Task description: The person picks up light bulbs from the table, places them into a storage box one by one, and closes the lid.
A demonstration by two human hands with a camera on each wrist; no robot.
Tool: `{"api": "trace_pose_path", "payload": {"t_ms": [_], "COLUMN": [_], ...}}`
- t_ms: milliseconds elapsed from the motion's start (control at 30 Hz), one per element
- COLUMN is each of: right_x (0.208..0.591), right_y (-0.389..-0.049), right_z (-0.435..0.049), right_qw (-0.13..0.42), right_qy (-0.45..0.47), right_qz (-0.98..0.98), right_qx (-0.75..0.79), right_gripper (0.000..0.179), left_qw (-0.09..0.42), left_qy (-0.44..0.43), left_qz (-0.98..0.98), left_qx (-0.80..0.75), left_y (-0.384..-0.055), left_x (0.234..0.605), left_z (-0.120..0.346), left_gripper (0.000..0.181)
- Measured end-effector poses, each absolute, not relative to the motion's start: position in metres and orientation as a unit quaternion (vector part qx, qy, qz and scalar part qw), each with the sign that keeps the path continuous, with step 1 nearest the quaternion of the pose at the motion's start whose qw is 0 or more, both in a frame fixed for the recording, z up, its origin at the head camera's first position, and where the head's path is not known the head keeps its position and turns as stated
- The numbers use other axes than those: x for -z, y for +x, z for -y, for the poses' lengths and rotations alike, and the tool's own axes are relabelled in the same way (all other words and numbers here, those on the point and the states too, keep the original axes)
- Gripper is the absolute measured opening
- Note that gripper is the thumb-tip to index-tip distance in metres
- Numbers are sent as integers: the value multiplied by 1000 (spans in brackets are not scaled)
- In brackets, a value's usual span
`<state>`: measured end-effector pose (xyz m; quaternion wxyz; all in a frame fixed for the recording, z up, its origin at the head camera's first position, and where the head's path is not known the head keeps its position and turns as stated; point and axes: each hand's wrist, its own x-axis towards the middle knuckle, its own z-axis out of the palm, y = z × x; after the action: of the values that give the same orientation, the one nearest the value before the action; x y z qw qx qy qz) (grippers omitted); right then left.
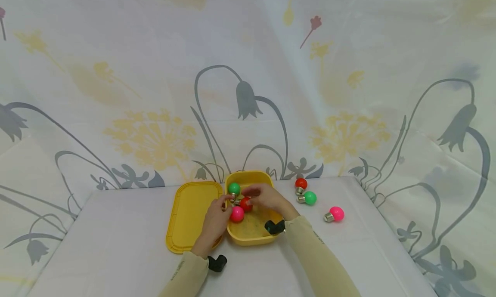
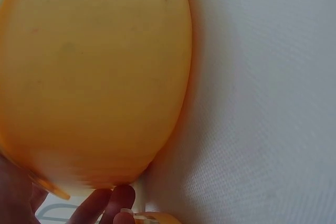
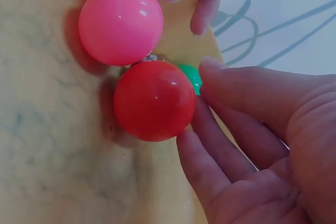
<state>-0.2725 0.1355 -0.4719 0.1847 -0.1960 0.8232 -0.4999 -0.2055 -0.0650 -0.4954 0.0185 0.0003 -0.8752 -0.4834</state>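
A yellow plastic box [image 1: 252, 241] stands on the table with light bulbs inside. Among them are a green bulb [image 1: 234, 188], a red bulb [image 3: 155, 100] and a pink bulb [image 3: 121, 23]. My left hand [image 1: 214, 217] reaches over the box's left rim, thumb and index finger apart near the pink bulb. Its other fingers [image 2: 94, 205] are by the box's outer wall. My right hand [image 1: 267, 198] is over the box with fingers loosely bent beside the red bulb. Whether a fingertip touches that bulb I cannot tell.
Left of the box lies its flat yellow lid [image 1: 191, 211]. To the right on the white table [image 1: 124, 241] lie a red bulb [image 1: 301, 184], a green bulb [image 1: 310, 198] and a pink bulb [image 1: 336, 213]. A flower-printed curtain [image 1: 248, 38] hangs behind.
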Motion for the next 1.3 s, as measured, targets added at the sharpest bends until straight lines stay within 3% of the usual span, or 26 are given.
{"api": "trace_pose_path", "payload": {"t_ms": [467, 1300], "right_x": [471, 461], "right_y": [-271, -261], "right_z": [-137, -149], "right_qw": [177, 138], "right_qy": [-184, -202], "right_qz": [-785, -800], "right_qx": [564, 547], "right_gripper": [36, 35], "left_qw": [13, 11], "left_qy": [3, 11], "left_qz": [880, 880], "left_qx": [475, 474], "left_y": [-205, -205], "left_x": [497, 495], "left_z": [65, 64], "left_gripper": [30, 29]}}
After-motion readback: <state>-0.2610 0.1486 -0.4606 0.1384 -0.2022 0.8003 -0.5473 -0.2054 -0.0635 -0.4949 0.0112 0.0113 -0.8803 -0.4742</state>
